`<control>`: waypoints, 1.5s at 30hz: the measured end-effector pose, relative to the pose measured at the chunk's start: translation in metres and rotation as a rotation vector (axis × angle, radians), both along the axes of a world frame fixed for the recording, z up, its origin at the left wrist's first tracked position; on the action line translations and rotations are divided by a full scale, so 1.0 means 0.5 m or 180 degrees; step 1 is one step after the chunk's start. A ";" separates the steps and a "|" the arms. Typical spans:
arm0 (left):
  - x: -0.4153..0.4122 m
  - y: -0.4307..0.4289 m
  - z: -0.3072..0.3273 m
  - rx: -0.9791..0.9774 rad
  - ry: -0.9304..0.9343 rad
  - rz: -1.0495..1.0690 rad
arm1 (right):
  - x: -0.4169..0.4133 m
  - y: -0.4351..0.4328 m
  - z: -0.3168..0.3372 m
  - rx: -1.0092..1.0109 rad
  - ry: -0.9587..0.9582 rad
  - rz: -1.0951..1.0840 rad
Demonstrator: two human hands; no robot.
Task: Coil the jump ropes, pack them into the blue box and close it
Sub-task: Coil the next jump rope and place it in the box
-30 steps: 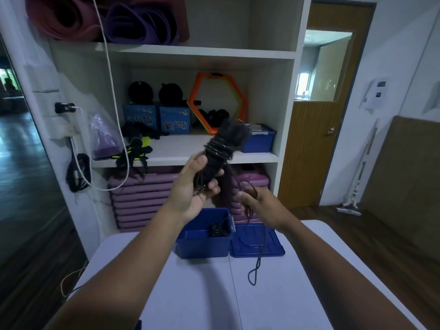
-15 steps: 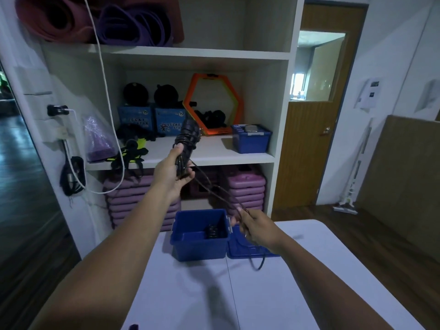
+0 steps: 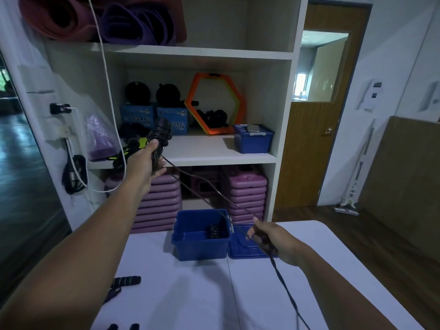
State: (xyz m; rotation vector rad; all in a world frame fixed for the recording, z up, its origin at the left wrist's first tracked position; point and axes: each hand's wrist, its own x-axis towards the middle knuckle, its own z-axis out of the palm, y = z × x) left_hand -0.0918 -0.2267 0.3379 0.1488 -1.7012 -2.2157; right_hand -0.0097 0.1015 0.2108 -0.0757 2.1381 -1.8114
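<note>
Both hands work one rope (image 3: 215, 190): our left hand (image 3: 145, 160) clasps the wound handles (image 3: 160, 132), our right hand (image 3: 271, 234) pinches the strand — taut between grips. We should hold that tension while winding; the box (image 3: 200, 248) sits open beside the right grip.

Left hand (image 3: 145, 160): stretched out and up to the left, well apart from the right hand (image 3: 273, 236), gripping the wrapped handles (image 3: 159, 132) in front of the shelf (image 3: 214, 158).
Right hand: dropped low over the lid (image 3: 240, 246) beside the blue box (image 3: 200, 244), gripping the cord.
Jump rope (image 3: 207, 184): drawn from slack loops into a straight line between both hands; tail now trailing down past the right wrist over the bench (image 3: 190, 294).
View: tipped lower, bringing foam-grip handles (image 3: 126, 281) on the bench's left into sight.
</note>
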 end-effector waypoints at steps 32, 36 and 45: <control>0.093 0.139 0.092 -0.1619 0.0216 -0.1556 | -0.020 0.006 0.057 0.0866 0.1069 -0.0335; 0.104 0.158 0.091 -0.1472 0.0124 -0.1752 | -0.016 -0.014 0.071 0.0783 0.1265 -0.0333; 0.139 0.218 0.104 -0.1707 0.0154 -0.2439 | -0.014 -0.141 0.125 -0.0706 0.0821 0.0129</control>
